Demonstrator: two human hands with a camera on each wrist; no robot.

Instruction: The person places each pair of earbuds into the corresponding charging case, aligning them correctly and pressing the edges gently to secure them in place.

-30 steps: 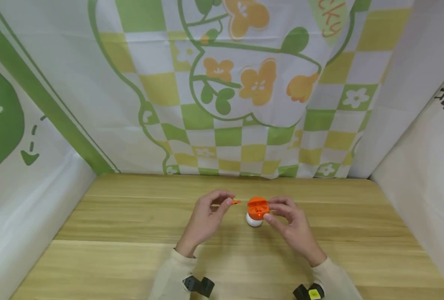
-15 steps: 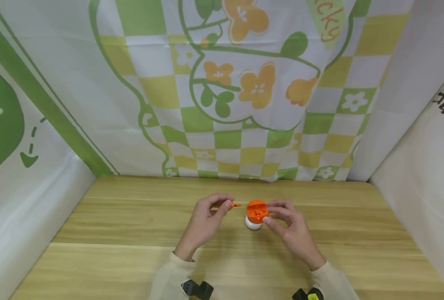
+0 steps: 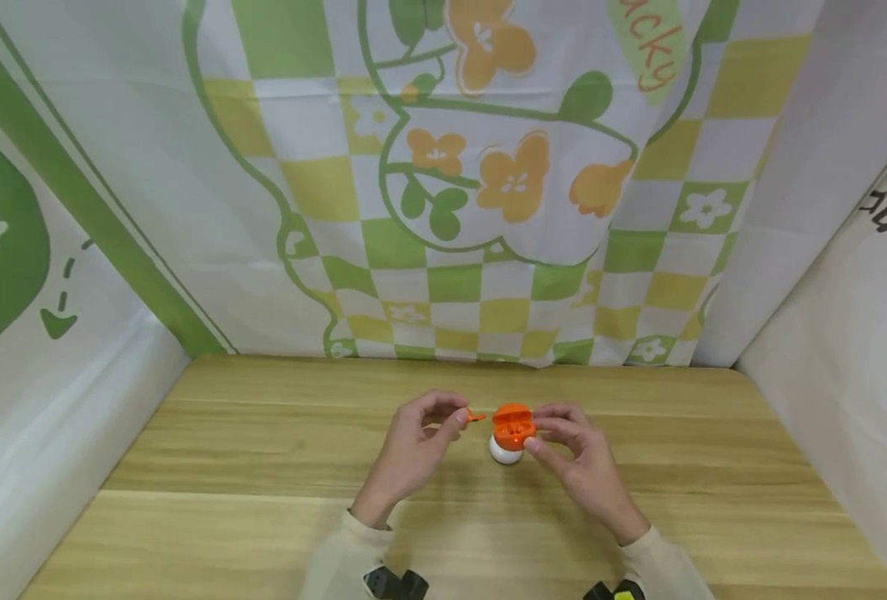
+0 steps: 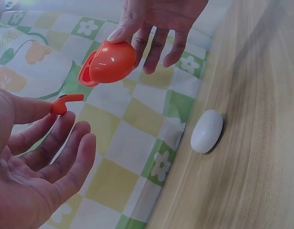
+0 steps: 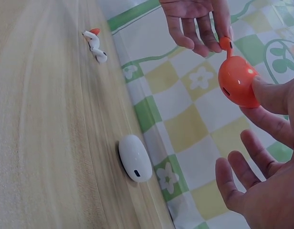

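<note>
Earbud and hinged-open case — both glossy orange — sit pinched in the left hand and right hand respectively.

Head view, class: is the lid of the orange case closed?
No: the lid stands open, showing the inside of the orange case, which the right hand holds.

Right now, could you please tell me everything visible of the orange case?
The orange case is rounded, glossy and plastic-looking, with its lid open and a dark slot on its shell. The right hand grips it between thumb and fingers, off the wooden table. In the head view its open side faces the camera, but details inside are too small to tell.
</note>
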